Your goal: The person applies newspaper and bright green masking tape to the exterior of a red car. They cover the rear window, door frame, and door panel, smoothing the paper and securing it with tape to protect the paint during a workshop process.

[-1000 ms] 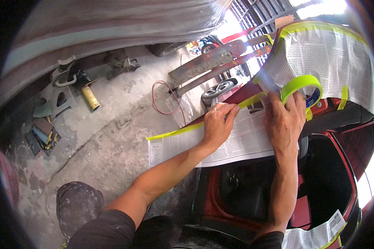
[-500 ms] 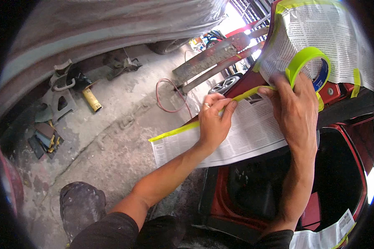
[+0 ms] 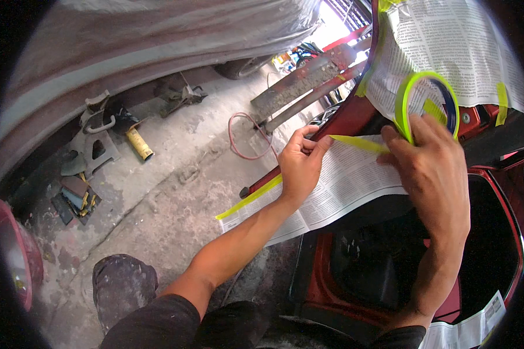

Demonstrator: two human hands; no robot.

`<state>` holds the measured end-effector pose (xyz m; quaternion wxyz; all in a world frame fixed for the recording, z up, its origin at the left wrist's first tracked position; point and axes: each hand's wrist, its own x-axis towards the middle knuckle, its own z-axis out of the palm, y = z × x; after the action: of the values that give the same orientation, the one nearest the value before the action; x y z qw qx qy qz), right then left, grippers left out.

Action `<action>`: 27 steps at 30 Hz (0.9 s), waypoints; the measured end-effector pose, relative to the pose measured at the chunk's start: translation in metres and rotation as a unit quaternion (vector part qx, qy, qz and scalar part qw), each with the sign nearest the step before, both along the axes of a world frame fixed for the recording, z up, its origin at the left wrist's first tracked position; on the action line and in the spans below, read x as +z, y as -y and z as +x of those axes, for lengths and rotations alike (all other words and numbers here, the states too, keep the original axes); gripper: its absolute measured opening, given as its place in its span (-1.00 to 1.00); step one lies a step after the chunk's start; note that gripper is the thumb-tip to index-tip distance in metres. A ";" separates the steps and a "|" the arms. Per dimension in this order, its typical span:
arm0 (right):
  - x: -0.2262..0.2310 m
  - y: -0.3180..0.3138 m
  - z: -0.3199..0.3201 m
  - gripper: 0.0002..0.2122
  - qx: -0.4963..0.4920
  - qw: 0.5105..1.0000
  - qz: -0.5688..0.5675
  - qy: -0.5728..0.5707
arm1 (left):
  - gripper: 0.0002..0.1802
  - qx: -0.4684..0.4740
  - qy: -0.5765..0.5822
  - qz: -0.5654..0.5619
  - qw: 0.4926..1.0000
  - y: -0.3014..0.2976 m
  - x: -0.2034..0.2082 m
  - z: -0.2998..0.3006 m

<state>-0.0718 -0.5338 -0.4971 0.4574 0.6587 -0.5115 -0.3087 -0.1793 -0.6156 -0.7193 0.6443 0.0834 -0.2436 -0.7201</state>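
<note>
My right hand (image 3: pixel 436 174) is closed round a roll of yellow-green masking tape (image 3: pixel 403 104) with a dark blue core. A strip of the tape (image 3: pixel 360 143) runs from its fingers to my left hand (image 3: pixel 300 174). There my left thumb and fingers pinch the strip at the top edge of a newspaper sheet (image 3: pixel 343 195), beside the red car body edge (image 3: pixel 349 119). More yellow tape (image 3: pixel 251 196) lines this sheet's edge left of my left hand. The sheet hangs over the dark opening below; part of it is hidden behind my left forearm.
Taped newspaper (image 3: pixel 448 46) covers the panel at upper right. A red-framed window (image 3: pixel 477 174) lies below my right hand. On the concrete floor (image 3: pixel 174 203) are a grey metal stand (image 3: pixel 102 148), a yellow tube (image 3: pixel 138 144) and a thin hose (image 3: pixel 233 131). Plastic sheeting (image 3: pixel 157 46) drapes another vehicle.
My right hand has moved right and slightly down with the tape roll, which has turned. The tape strip between my hands now stands off the car edge. The view has shifted a little.
</note>
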 end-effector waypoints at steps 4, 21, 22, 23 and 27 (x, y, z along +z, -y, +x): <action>0.013 0.010 -0.002 -0.82 0.084 0.995 -0.052 -0.024 | -0.64 0.077 0.021 -0.020 0.997 -0.006 0.022 0.005; -0.001 0.057 -0.022 -0.86 0.168 0.970 -0.106 -0.139 | -0.66 0.012 0.017 0.060 0.998 0.019 0.043 0.005; -0.001 0.057 -0.023 -0.86 0.173 0.969 -0.107 -0.139 | -0.67 0.014 0.022 0.061 0.998 0.020 0.044 0.006; -0.001 0.057 -0.025 -0.86 0.172 0.969 -0.109 -0.138 | -0.67 0.016 0.026 0.061 0.998 0.020 0.044 0.007; -0.001 0.059 -0.027 -0.87 0.173 0.969 -0.112 -0.136 | -0.68 0.039 0.034 0.073 0.996 0.017 0.047 0.000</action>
<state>-0.0992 -0.5924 -0.4977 0.6404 0.6335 -0.3538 -0.2520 -0.1791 -0.6322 -0.6718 0.6557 0.1645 -0.2084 -0.7068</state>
